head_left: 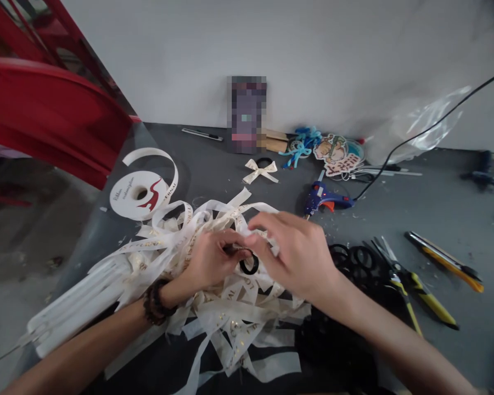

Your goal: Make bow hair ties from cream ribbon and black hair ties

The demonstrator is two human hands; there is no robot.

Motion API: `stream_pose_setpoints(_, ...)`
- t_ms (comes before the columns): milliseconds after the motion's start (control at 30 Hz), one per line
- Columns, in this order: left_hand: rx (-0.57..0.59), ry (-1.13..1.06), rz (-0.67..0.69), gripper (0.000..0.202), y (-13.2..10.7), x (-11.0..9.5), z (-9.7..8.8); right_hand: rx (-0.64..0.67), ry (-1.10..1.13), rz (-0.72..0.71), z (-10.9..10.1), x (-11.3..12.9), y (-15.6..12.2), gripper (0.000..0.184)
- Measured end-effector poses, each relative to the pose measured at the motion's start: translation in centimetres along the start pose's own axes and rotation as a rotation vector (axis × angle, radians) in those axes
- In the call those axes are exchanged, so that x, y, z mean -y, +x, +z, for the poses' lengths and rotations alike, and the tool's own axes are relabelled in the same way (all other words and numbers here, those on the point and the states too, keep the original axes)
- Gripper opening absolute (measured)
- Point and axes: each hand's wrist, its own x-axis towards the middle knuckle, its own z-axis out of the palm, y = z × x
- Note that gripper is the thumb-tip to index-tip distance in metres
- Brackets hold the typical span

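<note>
Over a heap of printed cream ribbon, my left hand pinches a small black hair tie between thumb and fingers. Just right of it, my right hand is closed, its thumb and fingertips meeting on a piece of white ribbon beside the hair tie. The fingers partly hide where ribbon and hair tie meet, so I cannot tell whether they are joined. A bow on a black hair tie lies beyond the hands.
A ribbon spool lies at left, near a white power strip. A blue glue gun with a black cord is behind my right hand. Black hair ties, pliers and a utility knife lie at right. A phone leans on the wall.
</note>
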Motion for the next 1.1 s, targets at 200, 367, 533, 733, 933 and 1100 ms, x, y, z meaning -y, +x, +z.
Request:
stream_pose_setpoints(200,0.036,0.025,0.015,0.003,0.2,-0.4,-0.4,0.022,-0.079,-0.033,2.0,-0.5,-2.8,0.016)
stream_pose_setpoints(367,0.036,0.08,0.0,0.01,0.5,-1.1,-0.1,0.061,-0.039,0.05,2.2,-1.7,-2.7,0.019)
stream_pose_setpoints(533,0.0,0.076,-0.033,0.019,0.5,-1.2,0.2,0.064,0.035,0.116,2.3,-2.0,-2.5,0.021)
stream_pose_setpoints(733,-0.028,0.156,-0.053,0.015,0.6,-1.4,0.1,0.108,0.037,0.167,2.1,-2.2,-2.0,0.016)
stream_pose_setpoints(933,0.037,0.099,-0.035,0.008,0.6,-1.6,-0.1,-0.018,-0.217,-0.02,2.1,-4.8,4.1,0.033)
stream_pose_setpoints(1100,0.043,0.077,-0.011,0.012,0.5,-1.6,-0.2,0.02,-0.48,-0.096,4.6,-8.1,11.0,0.065)
